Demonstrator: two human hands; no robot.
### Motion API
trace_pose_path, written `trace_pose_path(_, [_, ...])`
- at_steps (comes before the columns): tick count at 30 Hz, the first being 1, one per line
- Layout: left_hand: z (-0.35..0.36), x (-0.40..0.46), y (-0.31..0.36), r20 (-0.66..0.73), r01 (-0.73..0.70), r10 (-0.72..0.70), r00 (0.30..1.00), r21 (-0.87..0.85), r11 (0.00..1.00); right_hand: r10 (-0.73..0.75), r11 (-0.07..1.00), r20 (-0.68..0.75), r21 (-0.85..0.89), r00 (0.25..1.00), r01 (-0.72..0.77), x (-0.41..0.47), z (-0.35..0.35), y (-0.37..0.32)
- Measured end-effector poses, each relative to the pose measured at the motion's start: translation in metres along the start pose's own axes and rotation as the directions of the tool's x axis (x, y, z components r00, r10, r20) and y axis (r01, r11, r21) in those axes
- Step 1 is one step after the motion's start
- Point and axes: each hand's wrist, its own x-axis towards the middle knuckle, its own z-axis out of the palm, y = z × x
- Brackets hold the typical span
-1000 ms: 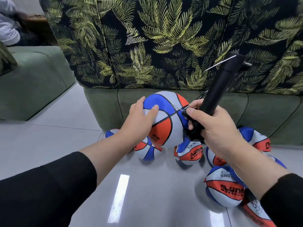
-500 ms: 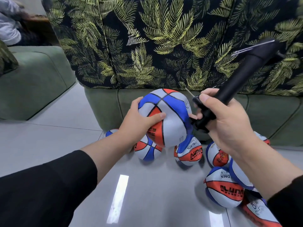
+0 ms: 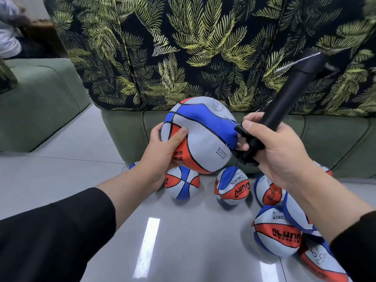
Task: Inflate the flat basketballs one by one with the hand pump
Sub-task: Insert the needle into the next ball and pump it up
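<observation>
My left hand [image 3: 160, 151] grips a blue, white and orange basketball [image 3: 203, 135] from its left side and holds it in the air. The ball's skin looks dented on its right side. My right hand [image 3: 278, 153] grips the lower end of a black hand pump [image 3: 289, 98], whose body slants up to the right. The pump's nozzle end meets the ball's right side, and the needle is hardly visible there. Several more basketballs of the same colours lie on the floor below, such as one [image 3: 182, 185] under my left hand and one [image 3: 233, 186] in the middle.
A green sofa base [image 3: 325, 139] with a leaf-patterned cover [image 3: 203, 47] stands right behind the balls. Another green seat [image 3: 36, 102] is at the left, with a person's sleeve at the top left corner. More balls [image 3: 276, 231] pile up at the lower right on the glossy tiled floor [image 3: 183, 241].
My left hand has turned the held ball, so the white panel now faces me. The pump's nozzle has come up against the ball's right side, and the pump has tilted further right.
</observation>
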Motion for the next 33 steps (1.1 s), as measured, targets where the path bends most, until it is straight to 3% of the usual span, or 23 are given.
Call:
trace_pose_path(4, [-0.001, 0.0, 0.0, 0.0, 0.047, -0.047, 0.999, -0.038, 0.998, 0.013, 1.0, 0.028, -0.006, 1.0, -0.013, -0.002, 0.003, -0.001])
trace_pose_path(8, [-0.002, 0.001, -0.002, 0.037, 0.12, -0.124, 0.992, 0.108, 0.987, 0.013, 0.999, -0.009, -0.037, 1.0, -0.013, -0.005, 0.007, -0.002])
trace_pose_path(13, [0.003, 0.0, -0.001, 0.059, -0.082, 0.065, 0.996, 0.364, 0.928, 0.031, 0.997, -0.003, -0.064, 1.0, -0.031, -0.008, 0.009, 0.004])
trace_pose_path(20, [0.012, -0.011, 0.002, 0.227, -0.232, 0.12, 0.967, 0.579, 0.781, 0.001, 0.998, -0.085, -0.065, 0.996, -0.006, -0.007, 0.009, 0.001])
trace_pose_path(23, [0.015, -0.015, 0.003, 0.277, -0.317, 0.177, 0.944, 0.626, 0.712, 0.007, 1.0, -0.097, -0.017, 0.995, -0.009, -0.006, 0.009, -0.004])
trace_pose_path(28, [0.018, -0.017, 0.005, 0.271, -0.338, 0.205, 0.941, 0.692, 0.638, -0.007, 0.997, -0.071, -0.074, 0.997, 0.001, -0.009, 0.012, -0.004])
trace_pose_path(33, [0.017, -0.017, -0.001, 0.206, -0.341, 0.275, 0.939, 0.649, 0.68, 0.021, 0.999, -0.063, -0.041, 0.998, -0.024, -0.011, 0.016, -0.007])
